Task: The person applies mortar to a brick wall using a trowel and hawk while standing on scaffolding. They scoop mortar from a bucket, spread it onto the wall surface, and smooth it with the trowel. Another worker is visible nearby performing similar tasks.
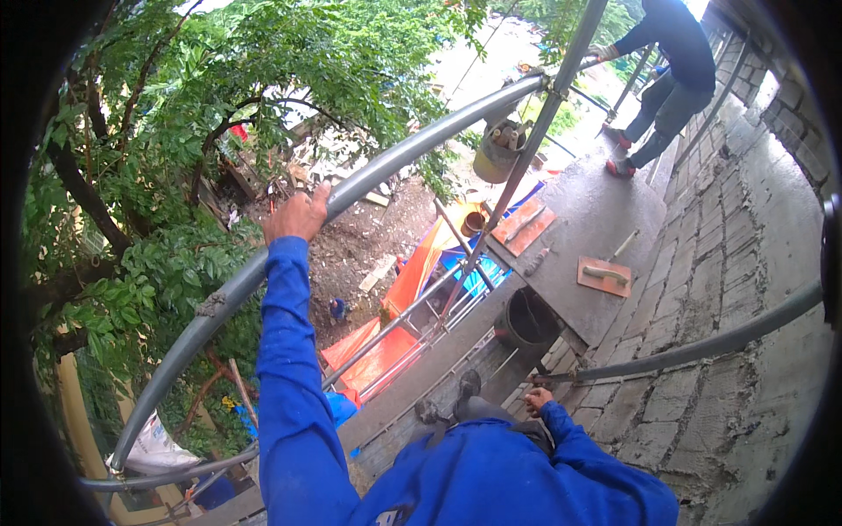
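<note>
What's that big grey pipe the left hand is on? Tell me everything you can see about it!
The grey pipe is long, round and smooth, and looks like metal. A rough crust sticks to it lower down. It looks curved, though the wide lens bends straight things. It slants from the lower left up to a leaning pole near the top. The left hand grips it partway along, with green trees beyond.

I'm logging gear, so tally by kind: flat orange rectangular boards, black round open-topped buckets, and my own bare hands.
Flat orange rectangular boards: 2
Black round open-topped bucket: 1
Your bare hands, left hand and right hand: 2
Total: 5
</note>
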Demonstrator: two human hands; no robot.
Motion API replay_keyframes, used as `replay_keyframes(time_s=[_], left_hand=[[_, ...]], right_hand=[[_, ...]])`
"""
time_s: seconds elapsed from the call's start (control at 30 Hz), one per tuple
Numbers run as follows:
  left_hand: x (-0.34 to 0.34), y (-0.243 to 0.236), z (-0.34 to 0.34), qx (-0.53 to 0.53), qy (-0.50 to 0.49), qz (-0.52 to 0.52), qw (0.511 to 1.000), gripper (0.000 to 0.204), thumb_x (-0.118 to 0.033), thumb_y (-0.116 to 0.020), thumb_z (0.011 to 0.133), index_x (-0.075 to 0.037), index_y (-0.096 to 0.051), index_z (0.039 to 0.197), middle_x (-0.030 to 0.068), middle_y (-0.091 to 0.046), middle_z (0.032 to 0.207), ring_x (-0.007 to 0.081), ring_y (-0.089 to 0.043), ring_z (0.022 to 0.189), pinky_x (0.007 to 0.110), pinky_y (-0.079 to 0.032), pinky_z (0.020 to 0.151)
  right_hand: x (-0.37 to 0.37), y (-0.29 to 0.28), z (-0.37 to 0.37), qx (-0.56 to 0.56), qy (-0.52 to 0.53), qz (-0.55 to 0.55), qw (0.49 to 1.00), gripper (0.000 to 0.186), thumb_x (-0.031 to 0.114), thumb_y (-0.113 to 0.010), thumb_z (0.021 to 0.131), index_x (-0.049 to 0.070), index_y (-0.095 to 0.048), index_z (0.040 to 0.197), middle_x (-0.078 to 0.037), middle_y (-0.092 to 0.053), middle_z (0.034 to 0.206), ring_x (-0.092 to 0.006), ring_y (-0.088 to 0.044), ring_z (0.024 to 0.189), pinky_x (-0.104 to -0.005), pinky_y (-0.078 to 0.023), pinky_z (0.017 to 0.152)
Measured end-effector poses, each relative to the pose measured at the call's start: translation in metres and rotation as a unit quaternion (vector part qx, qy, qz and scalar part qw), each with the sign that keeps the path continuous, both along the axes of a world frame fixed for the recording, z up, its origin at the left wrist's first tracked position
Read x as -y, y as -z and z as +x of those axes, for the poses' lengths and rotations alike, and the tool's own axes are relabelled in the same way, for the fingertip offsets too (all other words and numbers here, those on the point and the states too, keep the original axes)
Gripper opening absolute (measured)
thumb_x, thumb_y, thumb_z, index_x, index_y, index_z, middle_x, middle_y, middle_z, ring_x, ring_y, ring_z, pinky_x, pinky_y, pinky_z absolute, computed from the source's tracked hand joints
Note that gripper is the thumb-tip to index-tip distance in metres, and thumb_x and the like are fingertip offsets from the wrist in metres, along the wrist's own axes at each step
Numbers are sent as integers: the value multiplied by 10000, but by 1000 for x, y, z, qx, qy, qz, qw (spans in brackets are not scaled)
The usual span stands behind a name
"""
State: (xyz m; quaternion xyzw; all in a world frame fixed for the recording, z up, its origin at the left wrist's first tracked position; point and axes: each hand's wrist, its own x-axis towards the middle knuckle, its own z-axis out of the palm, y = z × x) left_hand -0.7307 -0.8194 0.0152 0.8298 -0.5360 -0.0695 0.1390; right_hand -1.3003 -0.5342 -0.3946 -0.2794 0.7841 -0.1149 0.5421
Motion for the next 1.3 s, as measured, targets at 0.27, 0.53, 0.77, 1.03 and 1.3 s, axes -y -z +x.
replay_keyframes(time_s=[0.27, 0.53, 0.77, 1.03, 1.3], left_hand=[[1, 4, 5, 13, -9, 3, 1000, 774, -698, -279, 876, -61, -689, 1039, 241, -642, 1107, 394, -613, 1050, 473, -454, 912], [-1, 0, -3, 23, -8, 12, 1000, 762, -683, -306, 882, -57, -703, 1058, 221, -668, 1065, 366, -643, 1006, 467, -471, 885], [-1, -3, 2, 11, -3, 28, 1000, 757, -678, -310, 878, -55, -696, 1070, 220, -661, 1090, 367, -637, 1028, 461, -470, 893], [3, -6, -3, -14, -5, 21, 1000, 777, -690, -300, 870, -60, -649, 1163, 226, -625, 1169, 410, -586, 1105, 483, -434, 960], [-4, -10, -9, 17, -12, 6, 1000, 728, -689, -311, 883, -93, -695, 1045, 213, -658, 1089, 401, -610, 1044, 477, -457, 892]], right_hand=[[-15, 4, -15, 19, 26, 2, 999, 408, 238, -631, 888, 67, -485, 1228, -140, -653, 1000, -259, -667, 749, -466, -545, 592], [-35, 15, -20, 37, 32, -47, 998, 401, 182, -658, 873, -48, -509, 1166, -159, -646, 904, -236, -654, 707, -377, -544, 546], [-20, 20, -15, 12, 16, -10, 1000, 452, 236, -652, 866, 38, -492, 1239, -132, -663, 958, -243, -666, 687, -402, -540, 572], [-7, 2, 0, 19, 13, 3, 1000, 374, 234, -647, 871, 47, -533, 1174, -94, -633, 881, -192, -632, 669, -373, -513, 525], [-3, -24, 9, -11, -21, -13, 1000, 427, 282, -662, 843, 47, -545, 1180, -124, -669, 941, -214, -683, 717, -390, -563, 557]])
